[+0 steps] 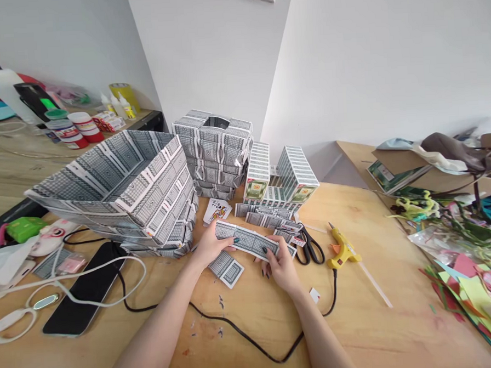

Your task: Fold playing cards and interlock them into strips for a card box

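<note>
Between my two hands stretches a strip of playing cards [248, 240], grey patterned backs facing me, held just above the table. My left hand [213, 245] pinches its left end with thumb and fingers. At the right end, my right hand [279, 262] grips it the same way. Below the strip lies a small stack of playing cards [229, 270], back side up. Just behind it are face-up cards [217, 212] and a row of folded card pieces [267, 216]. Black-handled scissors [310, 249] rest to the right of the strip.
A large card-built basket [155, 194] stands at left, with a card-covered box [214, 147] behind. Card boxes [296, 170] are stacked at the back. A yellow glue gun [342, 247] lies right, its black cord [245, 332] crossing the front. A phone [84, 291] lies left; craft scraps [473, 282] lie far right.
</note>
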`<state>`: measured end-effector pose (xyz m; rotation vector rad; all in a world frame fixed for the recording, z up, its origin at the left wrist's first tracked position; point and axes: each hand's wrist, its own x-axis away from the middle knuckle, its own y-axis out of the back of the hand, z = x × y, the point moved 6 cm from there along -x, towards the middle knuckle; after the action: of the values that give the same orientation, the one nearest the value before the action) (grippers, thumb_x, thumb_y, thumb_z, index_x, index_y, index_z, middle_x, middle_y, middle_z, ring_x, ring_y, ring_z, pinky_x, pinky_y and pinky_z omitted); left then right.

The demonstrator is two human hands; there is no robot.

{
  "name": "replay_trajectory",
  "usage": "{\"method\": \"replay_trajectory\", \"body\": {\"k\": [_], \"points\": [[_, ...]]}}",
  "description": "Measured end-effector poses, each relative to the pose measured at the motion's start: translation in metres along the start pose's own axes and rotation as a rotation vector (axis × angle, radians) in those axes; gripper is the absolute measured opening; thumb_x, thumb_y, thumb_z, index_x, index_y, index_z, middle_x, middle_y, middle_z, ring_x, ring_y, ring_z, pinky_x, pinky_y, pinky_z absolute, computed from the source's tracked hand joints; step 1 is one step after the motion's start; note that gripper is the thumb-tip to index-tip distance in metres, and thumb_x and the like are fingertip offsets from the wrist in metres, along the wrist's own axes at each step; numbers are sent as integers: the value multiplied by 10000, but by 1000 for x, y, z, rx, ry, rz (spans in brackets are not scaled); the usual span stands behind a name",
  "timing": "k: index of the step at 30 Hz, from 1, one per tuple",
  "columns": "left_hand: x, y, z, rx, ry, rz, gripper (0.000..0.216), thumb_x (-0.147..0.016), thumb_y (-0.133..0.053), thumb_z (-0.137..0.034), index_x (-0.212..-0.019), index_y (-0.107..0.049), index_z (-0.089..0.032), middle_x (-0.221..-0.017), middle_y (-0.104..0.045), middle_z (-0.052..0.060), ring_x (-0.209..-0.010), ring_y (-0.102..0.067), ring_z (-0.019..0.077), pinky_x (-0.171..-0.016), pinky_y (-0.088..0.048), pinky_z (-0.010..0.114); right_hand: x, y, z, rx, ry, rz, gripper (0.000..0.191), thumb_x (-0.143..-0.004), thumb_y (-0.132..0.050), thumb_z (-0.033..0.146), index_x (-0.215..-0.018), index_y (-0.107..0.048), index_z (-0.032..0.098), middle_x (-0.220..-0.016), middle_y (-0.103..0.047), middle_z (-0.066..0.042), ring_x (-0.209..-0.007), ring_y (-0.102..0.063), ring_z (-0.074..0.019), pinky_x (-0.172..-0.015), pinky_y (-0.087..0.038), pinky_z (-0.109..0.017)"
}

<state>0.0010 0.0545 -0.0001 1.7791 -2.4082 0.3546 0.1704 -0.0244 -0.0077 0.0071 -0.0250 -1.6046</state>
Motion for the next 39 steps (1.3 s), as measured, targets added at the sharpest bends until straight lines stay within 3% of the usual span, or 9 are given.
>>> {"method": "replay_trajectory", "body": {"k": [6,13,18,21,28,34,39], "points": [[1,0,0,41,-12,-6,453,-585,-706,-191,-955,-445,-188,-817,-546,-11,-685,-594,140,-565,-572,336,-2,4,3,-37,22,13,230,-848,-408,420,-946,-314,235,-562,-507,67,-347,-393,-70,-342,-309,-182],[2,3,0,45,-54,-54,435,-605,-691,-169,-967,-451,-185,-861,-547,9,-732,-606,158,-583,-573,334,2,7,-1,113,17,-125,237,-838,-424,388,-993,-345,227,-620,-554,31,-353,-441,-91,-341,-352,-206],[2,0,-1,26,-67,-48,433,-606,-700,-184,-956,-444,-186,-873,-547,16,-762,-608,176,-592,-575,343,7,5,0,273,36,-248,245,-832,-434,343,-1038,-388,218,-454,-500,60,-350,-487,-144,-379,-397,-244],[2,0,-2,10,-69,-58,418,-621,-690,-195,-959,-444,-186,-879,-550,22,-773,-603,180,-589,-574,335,7,4,0,229,40,-269,247,-829,-440,349,-1034,-387,221,-442,-483,65,-345,-481,-143,-372,-394,-243],[5,0,-2,28,-5,29,445,-634,-689,-209,-990,-423,-196,-819,-561,-3,-699,-605,158,-595,-565,338,1,3,-1,39,16,-169,240,-829,-451,401,-976,-369,229,-434,-409,99,-303,-393,-90,-312,-315,-186],[6,-3,-4,-15,25,88,391,-625,-687,-219,-936,-452,-195,-816,-557,-12,-690,-602,150,-582,-561,318,-1,-1,1,22,15,-107,211,-828,-460,382,-947,-379,227,-606,-440,70,-329,-398,-53,-313,-336,-182],[5,-5,-5,0,32,88,388,-637,-677,-219,-950,-450,-190,-830,-561,-3,-685,-607,150,-580,-561,326,-4,-5,5,-58,8,-34,234,-836,-442,414,-936,-343,227,-622,-502,55,-341,-423,-67,-319,-326,-184]]}}
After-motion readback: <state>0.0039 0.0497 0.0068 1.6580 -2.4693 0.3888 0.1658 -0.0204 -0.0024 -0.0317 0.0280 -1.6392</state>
